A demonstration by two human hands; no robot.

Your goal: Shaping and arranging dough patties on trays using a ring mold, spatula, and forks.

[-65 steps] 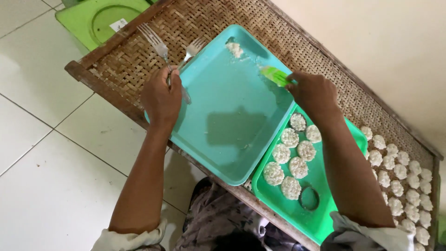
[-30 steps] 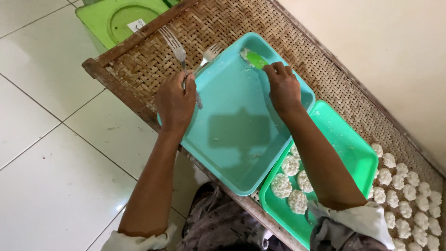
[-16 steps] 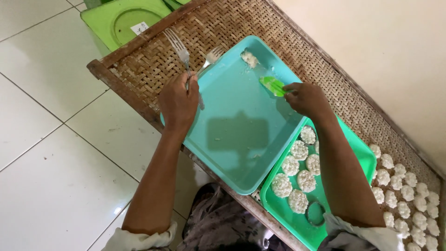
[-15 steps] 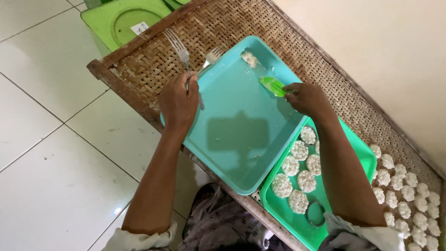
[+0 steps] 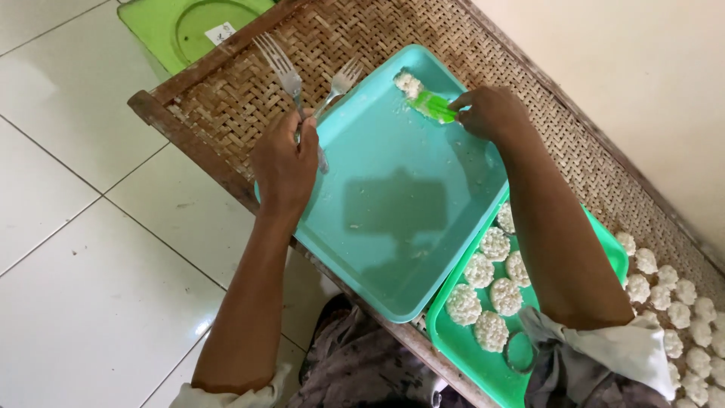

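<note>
A single head-worn camera looks steeply down, fairly near, onto the woven table (image 5: pixel 226 83) and floor (image 5: pixel 91 287).

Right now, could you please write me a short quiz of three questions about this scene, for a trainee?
1. True or false: the right hand holds a bright green plastic scraper.
2. What does the left hand grip? A) two metal forks B) a cup
3. The round white rice cakes lie on the ____ green tray.

Key: 1 true; 2 A; 3 darker.
</note>
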